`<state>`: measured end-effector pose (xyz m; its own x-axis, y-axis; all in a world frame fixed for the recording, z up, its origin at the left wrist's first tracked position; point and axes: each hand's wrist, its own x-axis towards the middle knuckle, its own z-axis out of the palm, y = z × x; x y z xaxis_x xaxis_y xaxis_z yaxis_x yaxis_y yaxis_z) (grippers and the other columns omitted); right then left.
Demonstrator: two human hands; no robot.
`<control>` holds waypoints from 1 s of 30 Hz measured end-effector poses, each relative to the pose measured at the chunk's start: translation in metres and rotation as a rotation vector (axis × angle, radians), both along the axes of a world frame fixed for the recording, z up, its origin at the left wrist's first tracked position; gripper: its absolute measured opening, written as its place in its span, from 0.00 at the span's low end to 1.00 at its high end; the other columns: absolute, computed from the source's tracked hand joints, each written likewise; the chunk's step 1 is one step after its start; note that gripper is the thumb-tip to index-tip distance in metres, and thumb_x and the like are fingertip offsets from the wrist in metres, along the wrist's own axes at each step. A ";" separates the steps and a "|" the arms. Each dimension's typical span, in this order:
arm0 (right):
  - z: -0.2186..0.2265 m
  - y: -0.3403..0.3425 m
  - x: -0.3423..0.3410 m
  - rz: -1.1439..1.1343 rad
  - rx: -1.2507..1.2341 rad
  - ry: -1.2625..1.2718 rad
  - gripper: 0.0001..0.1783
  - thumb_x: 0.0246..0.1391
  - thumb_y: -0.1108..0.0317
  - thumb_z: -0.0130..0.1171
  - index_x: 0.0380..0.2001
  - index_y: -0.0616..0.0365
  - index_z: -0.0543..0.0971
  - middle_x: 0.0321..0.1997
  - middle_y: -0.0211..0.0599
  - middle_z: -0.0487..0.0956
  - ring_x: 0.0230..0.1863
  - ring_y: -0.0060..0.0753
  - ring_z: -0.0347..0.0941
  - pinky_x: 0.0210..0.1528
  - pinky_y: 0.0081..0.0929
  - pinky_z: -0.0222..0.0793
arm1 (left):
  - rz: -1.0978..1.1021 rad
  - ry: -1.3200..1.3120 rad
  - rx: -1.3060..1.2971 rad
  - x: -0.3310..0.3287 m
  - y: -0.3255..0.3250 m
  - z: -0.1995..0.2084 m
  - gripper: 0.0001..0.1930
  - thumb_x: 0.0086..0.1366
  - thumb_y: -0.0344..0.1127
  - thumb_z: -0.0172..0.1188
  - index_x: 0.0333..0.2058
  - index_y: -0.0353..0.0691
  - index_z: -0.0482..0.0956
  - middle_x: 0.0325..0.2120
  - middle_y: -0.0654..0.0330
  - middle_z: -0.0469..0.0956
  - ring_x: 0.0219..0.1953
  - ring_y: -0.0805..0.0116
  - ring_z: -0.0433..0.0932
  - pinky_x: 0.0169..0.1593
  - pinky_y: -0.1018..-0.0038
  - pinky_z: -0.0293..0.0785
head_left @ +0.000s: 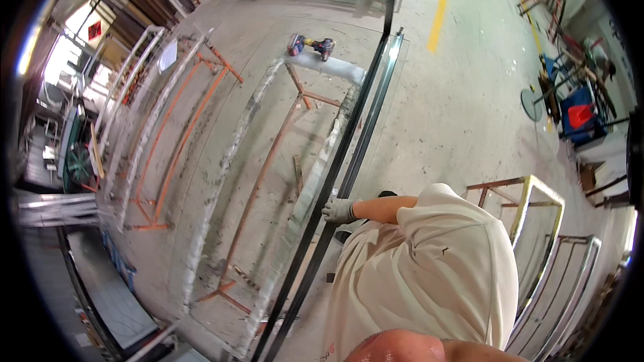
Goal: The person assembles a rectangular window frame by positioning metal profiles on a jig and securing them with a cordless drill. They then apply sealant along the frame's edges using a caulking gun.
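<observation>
One hand shows only — a grey-gloved hand (339, 210), fingers clenched round the long black metal frame bar (349, 154) near its lower half. Judging by the bare forearm running back to the shoulder, I read it as my left; the right hand's not in view, so can't tell its state.

Step in hand, as I judge it: steadying or sliding that bar along the edge of the big glass sheet (268, 161), which lies flat on padded trestle rails (221, 167) over orange steel legs. Next move prob. needs a firm grip w/ the bar kept parallel to the glass edge — a twist could knock the pane.

Materials: bar is thin, straight, dark, matt; glass clear w/ a greenish edge; rail padding looks like crinkly pale wrap. A cordless drill (312, 45), blue and red, rests at the far end. Concrete floor (456, 107), dusty, w/ a yellow line.
</observation>
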<state>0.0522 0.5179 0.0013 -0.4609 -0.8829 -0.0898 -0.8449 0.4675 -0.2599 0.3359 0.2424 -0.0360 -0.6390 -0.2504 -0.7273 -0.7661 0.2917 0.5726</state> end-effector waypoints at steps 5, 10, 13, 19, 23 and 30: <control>-0.025 0.001 0.003 -0.051 -0.141 0.068 0.13 0.48 0.55 0.64 0.35 0.48 0.81 0.45 0.35 0.76 0.47 0.41 0.73 0.46 0.46 0.69 | -0.274 -0.040 -0.022 -0.054 0.030 0.032 0.17 0.66 0.37 0.56 0.53 0.42 0.78 0.47 0.55 0.80 0.45 0.64 0.79 0.45 0.69 0.79; -0.009 0.034 -0.012 -0.034 -0.308 0.171 0.11 0.51 0.57 0.59 0.34 0.49 0.79 0.44 0.37 0.76 0.45 0.42 0.74 0.45 0.47 0.70 | -0.457 -0.060 -0.088 -0.109 0.070 0.056 0.17 0.66 0.38 0.57 0.52 0.42 0.79 0.46 0.55 0.81 0.44 0.64 0.79 0.45 0.69 0.79; 0.020 0.093 -0.014 -0.014 -0.325 0.132 0.17 0.51 0.55 0.65 0.42 0.48 0.80 0.50 0.38 0.75 0.50 0.44 0.74 0.46 0.45 0.71 | -0.535 -0.089 -0.117 -0.129 0.103 0.060 0.17 0.66 0.39 0.57 0.51 0.42 0.79 0.45 0.55 0.81 0.43 0.64 0.80 0.44 0.69 0.79; -0.002 0.272 -0.017 -0.515 -0.227 -0.383 0.16 0.55 0.57 0.59 0.43 0.51 0.82 0.46 0.44 0.80 0.47 0.49 0.79 0.48 0.49 0.75 | -0.665 -0.130 -0.185 -0.169 0.179 0.079 0.17 0.65 0.41 0.57 0.49 0.42 0.80 0.44 0.55 0.81 0.42 0.63 0.80 0.43 0.68 0.79; -0.075 0.445 0.016 -1.153 0.071 -0.598 0.20 0.56 0.49 0.59 0.42 0.51 0.84 0.47 0.42 0.84 0.48 0.51 0.81 0.48 0.47 0.77 | -0.750 -0.125 -0.208 -0.205 0.233 0.094 0.16 0.65 0.42 0.57 0.48 0.42 0.80 0.43 0.55 0.81 0.42 0.63 0.80 0.43 0.68 0.79; -0.086 0.702 0.130 -1.999 0.248 -0.831 0.21 0.59 0.58 0.53 0.49 0.57 0.83 0.56 0.52 0.80 0.58 0.51 0.77 0.58 0.42 0.75 | -0.874 -0.145 -0.210 -0.275 0.309 0.085 0.16 0.65 0.43 0.57 0.47 0.42 0.81 0.41 0.55 0.81 0.41 0.63 0.80 0.42 0.68 0.79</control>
